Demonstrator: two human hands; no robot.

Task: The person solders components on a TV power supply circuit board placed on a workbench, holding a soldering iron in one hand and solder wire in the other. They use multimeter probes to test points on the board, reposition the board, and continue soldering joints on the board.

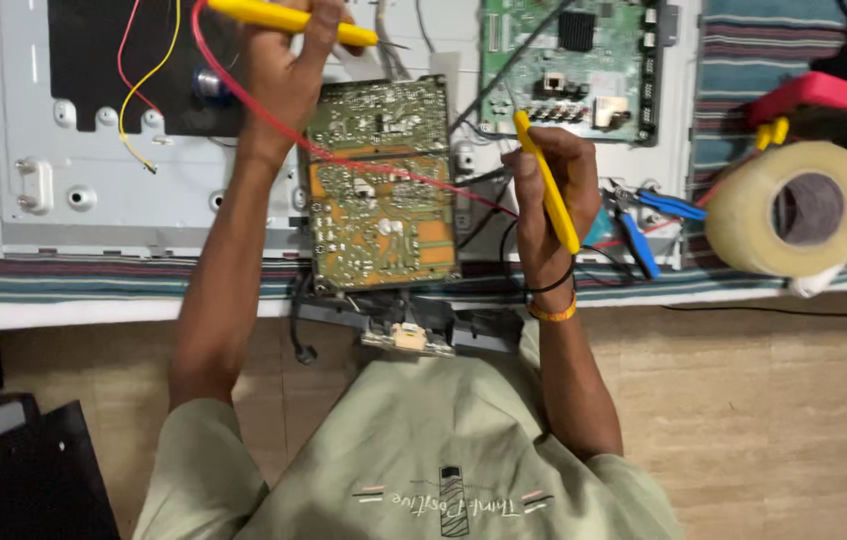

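1. Above the far edge of the brown circuit board [379, 185], the left hand [289, 70] is clenched round a yellow probe [284, 18]. The probe lies level along the panel's width, its tip pointing right.
2. Just off the board's right edge, the right hand [549, 175] grips a second yellow probe [547, 185], held steeply with its tip up-left, toward the board's far right corner. This hand is nearer the board.
3. A red lead [394, 172] crosses the board diagonally between the hands.
4. The board rests on the grey metal panel [94, 170], at its near edge; a green board [569, 65] sits at the far right.
5. Blue-handled pliers [644, 220] lie just right of the right hand, with a tape roll [794, 205] farther off.
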